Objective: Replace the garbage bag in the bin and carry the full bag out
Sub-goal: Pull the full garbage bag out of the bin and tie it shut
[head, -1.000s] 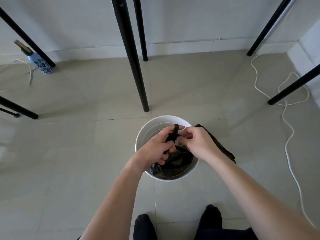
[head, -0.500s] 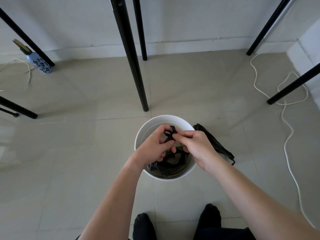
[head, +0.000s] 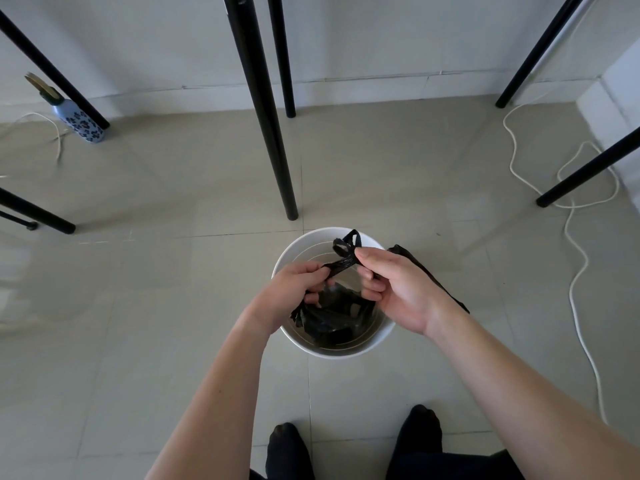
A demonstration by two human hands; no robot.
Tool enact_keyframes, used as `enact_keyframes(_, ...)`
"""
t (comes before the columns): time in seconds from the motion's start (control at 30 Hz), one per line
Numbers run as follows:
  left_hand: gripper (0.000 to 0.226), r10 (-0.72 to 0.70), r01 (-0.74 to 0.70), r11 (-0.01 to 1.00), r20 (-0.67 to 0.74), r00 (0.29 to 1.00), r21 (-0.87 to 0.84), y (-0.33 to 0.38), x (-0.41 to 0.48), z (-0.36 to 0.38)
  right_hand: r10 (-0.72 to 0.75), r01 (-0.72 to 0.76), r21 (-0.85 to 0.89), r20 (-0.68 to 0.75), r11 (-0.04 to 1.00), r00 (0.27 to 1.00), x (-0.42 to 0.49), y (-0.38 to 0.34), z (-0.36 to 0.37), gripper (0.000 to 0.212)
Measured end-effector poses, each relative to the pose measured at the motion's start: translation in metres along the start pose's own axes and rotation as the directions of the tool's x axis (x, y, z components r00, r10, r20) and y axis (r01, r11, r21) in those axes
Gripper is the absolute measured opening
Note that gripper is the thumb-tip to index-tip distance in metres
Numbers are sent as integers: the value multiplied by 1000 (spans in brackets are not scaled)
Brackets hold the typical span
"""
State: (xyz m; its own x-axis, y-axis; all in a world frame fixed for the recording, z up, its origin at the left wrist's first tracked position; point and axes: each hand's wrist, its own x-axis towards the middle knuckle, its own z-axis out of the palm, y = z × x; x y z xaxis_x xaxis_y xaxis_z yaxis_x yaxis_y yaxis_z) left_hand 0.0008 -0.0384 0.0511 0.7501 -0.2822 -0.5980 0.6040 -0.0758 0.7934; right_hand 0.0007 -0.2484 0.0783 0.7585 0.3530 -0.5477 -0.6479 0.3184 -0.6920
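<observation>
A round white bin [head: 346, 351] stands on the tiled floor in front of my feet. Inside it sits a crumpled black garbage bag [head: 334, 315]. Two twisted bag handles [head: 344, 259] stretch above the bin, their looped ends sticking up past the far rim. My left hand [head: 294, 294] grips the handles at the left, over the bin. My right hand [head: 394, 289] pinches them at the right, thumb and forefinger closed on the twist. A second black bag [head: 433, 277] lies on the floor just right of the bin, partly hidden by my right wrist.
Black table legs [head: 273, 133] stand just beyond the bin, with more legs at left [head: 38, 216] and right [head: 585, 171]. A white cable [head: 575, 271] snakes over the floor on the right. A patterned bottle [head: 78, 121] stands by the wall at far left. My dark-socked feet [head: 287, 448] are below.
My hands have drawn apart, stretching the twisted handles between them. The looped ends now stick up above the far rim, where before they were bunched between my fingers.
</observation>
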Motion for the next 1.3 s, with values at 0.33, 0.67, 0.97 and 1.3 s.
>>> enact_keyframes(0.33, 38, -44, 44, 984, 8, 999, -171, 7, -3, -2, -628, 187, -973, 64, 132, 776, 1, 20, 0, 19)
enact_keyframes(0.67, 18, -16, 8, 962, -26, 1000, -274, 2, -1, 1, -690, 283, -941, 79, 188, 720, 2, 20, 2, 22)
enact_keyframes(0.97, 13, 40, -67, 960, -103, 994, -273, -1, 4, 4, -647, 337, -883, 51, 326, 761, 0, 21, 4, 21)
enact_keyframes(1.3, 10, -181, -130, 648, -317, 931, -750, -6, 11, -13, -97, 163, 184, -325, 969, 941, 6, 6, -23, 29)
